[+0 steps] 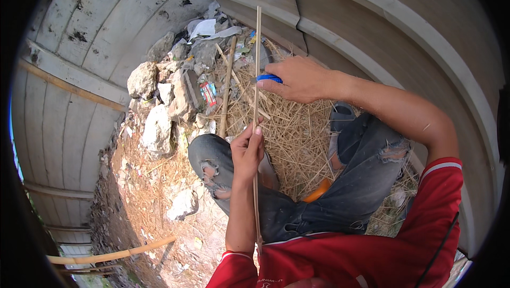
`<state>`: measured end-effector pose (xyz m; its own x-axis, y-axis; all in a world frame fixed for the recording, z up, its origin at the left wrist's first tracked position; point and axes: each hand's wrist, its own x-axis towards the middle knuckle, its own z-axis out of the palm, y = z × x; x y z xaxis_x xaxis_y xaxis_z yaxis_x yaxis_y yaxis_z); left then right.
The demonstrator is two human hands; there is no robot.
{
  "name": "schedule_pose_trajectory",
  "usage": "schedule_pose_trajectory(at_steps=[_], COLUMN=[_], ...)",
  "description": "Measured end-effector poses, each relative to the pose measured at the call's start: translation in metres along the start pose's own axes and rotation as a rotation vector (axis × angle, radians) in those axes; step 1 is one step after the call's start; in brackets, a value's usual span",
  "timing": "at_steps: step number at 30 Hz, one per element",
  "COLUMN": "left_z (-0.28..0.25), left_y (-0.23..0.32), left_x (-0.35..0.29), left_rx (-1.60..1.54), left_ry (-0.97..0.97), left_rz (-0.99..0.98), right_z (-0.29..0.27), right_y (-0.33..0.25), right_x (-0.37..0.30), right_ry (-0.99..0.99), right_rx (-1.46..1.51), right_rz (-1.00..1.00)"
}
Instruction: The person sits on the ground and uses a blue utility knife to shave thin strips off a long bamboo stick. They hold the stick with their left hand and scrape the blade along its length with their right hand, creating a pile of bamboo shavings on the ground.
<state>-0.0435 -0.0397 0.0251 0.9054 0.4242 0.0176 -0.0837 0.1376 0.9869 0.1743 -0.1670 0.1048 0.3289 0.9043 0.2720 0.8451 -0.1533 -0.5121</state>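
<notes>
A long thin bamboo strip (pixel 258 44) stands nearly upright in the picture, running from near my waist out past my knees. My left hand (pixel 247 149) is closed round its middle, thumb pressed along it. Farther up, my right hand (pixel 297 79) grips a blue-handled knife (pixel 269 78). The knife's short dark tip meets the strip's edge; most of the blade is hidden or too small to make out. Below both hands, straw-like shavings (pixel 297 144) cover the ground between my legs.
Rocks (pixel 157 129) and litter are heaped ahead to the left, with a bamboo pole (pixel 228 86) beside them. Corrugated panels (pixel 372 28) curve close on the right and pale boards (pixel 106 17) rise at left. An orange object (pixel 317 190) lies by my leg.
</notes>
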Motion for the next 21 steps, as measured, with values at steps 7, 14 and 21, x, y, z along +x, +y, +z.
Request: schedule_pose_trajectory(at_steps=[7,14,21], left_z=[-0.010,-0.006,-0.012], left_y=[0.001,-0.009,0.002], left_x=[-0.007,-0.012,-0.005], left_rx=[0.010,-0.028,-0.067], left_ry=[0.003,0.022,0.024], left_rz=[-0.049,-0.068,-0.020], right_z=[0.011,0.005,0.009], right_y=[-0.015,-0.007,-0.018], right_x=[0.003,0.001,0.013], right_ry=[-0.030,-0.040,-0.093], right_rx=[-0.200,-0.150,-0.281], right_rz=[0.009,0.022,-0.018])
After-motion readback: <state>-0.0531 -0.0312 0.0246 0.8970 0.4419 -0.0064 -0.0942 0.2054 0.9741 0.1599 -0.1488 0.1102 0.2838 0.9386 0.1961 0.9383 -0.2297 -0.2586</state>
